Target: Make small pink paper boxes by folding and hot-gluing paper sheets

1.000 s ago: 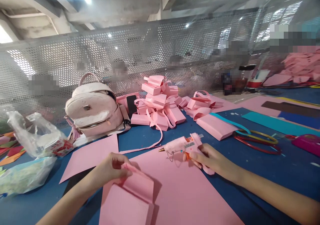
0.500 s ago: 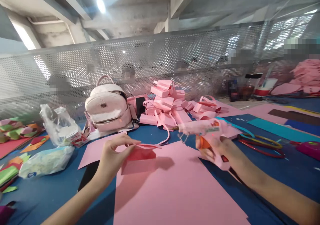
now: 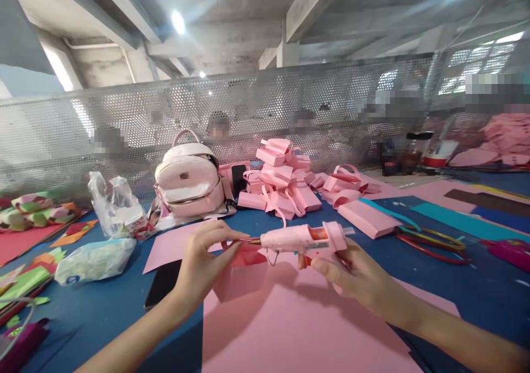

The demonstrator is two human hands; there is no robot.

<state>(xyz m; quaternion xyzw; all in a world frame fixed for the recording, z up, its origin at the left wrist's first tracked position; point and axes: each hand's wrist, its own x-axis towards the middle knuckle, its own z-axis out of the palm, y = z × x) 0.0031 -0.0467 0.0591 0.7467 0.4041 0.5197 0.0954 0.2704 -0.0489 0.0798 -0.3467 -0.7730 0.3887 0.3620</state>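
My right hand grips a pink hot glue gun, its nozzle pointing left. The nozzle tip is at the top edge of a folded pink paper box, close to my left fingertips. With thumb and fingers pinched, my left hand holds that box by its upper edge. Beneath the box lies a large pink paper sheet on the blue table. Whether the nozzle touches the paper, I cannot tell.
A heap of pink paper boxes and a pale backpack stand behind. Plastic bags lie left, beside coloured paper pieces. A black phone is near my left forearm. Coloured strips and a flat pink box lie right.
My right hand has brought the glue gun left and down, its nozzle now at the box edge beside my left fingers. My left hand keeps its pinch. The view has shifted slightly.
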